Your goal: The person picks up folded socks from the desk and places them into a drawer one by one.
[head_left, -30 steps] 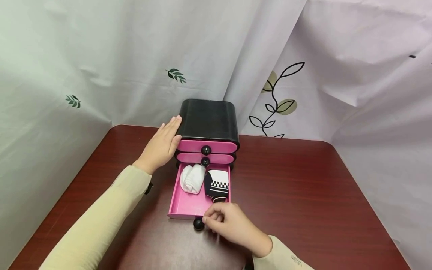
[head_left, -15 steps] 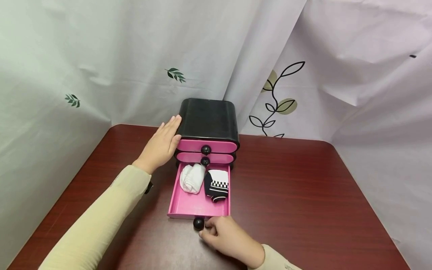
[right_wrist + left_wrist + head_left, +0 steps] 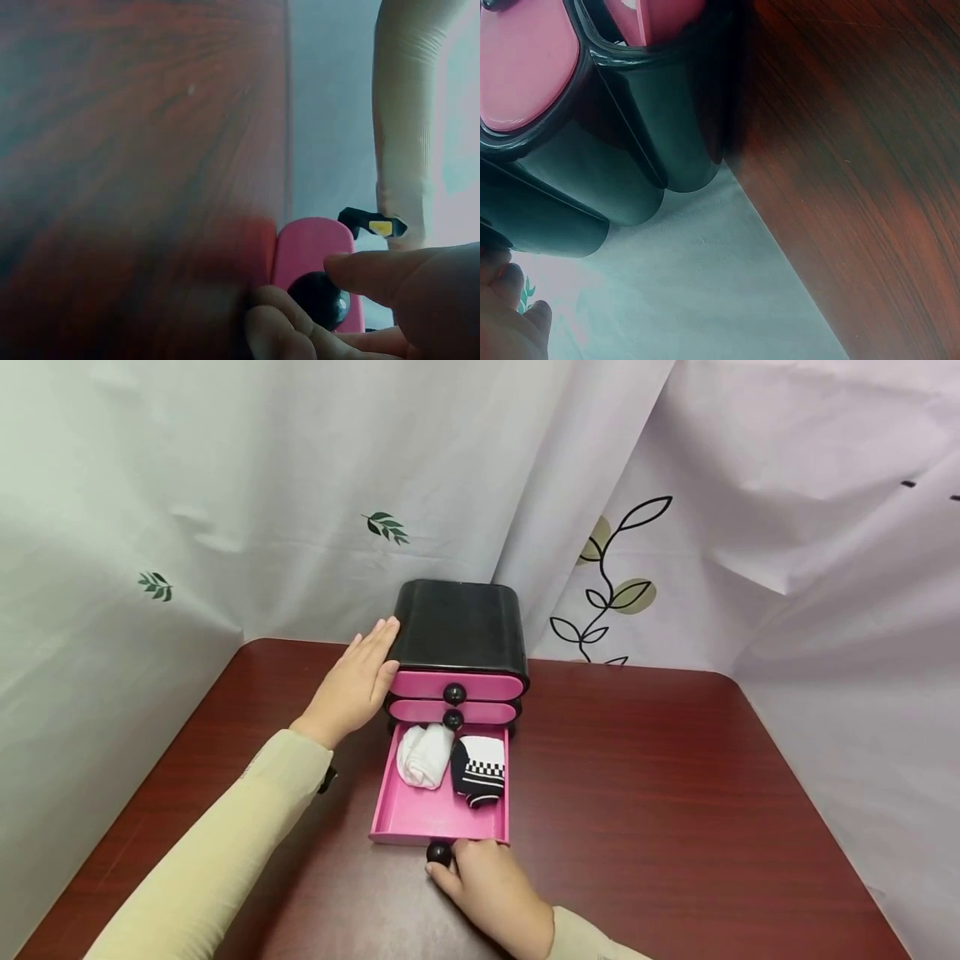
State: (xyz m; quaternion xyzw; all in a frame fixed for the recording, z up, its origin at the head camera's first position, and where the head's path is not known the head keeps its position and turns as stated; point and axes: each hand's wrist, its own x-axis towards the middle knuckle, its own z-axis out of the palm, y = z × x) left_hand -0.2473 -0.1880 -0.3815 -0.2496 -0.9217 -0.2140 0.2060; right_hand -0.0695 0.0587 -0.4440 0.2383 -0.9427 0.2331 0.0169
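Note:
A small black cabinet (image 3: 459,625) with pink drawers stands at the back of the table, its bottom drawer (image 3: 420,818) pulled out. In that drawer lie a folded white sock (image 3: 424,758) on the left and a black-and-white patterned sock (image 3: 478,770) on the right. My left hand (image 3: 351,683) rests with straight fingers against the cabinet's left side and top edge. At the drawer's front, my right hand (image 3: 491,885) pinches the round black knob (image 3: 438,853); the right wrist view has the thumb and curled fingers on either side of this knob (image 3: 321,300).
Above the open drawer, two pink drawers (image 3: 459,683) with black knobs are closed. The dark red wooden table (image 3: 637,793) extends to both sides. A pale curtain (image 3: 300,510) printed with leaves hangs behind and beside it.
My right hand has moved down and left from the drawer's front edge to the knob and closed its fingers about it. The left hand, drawer and socks stay put.

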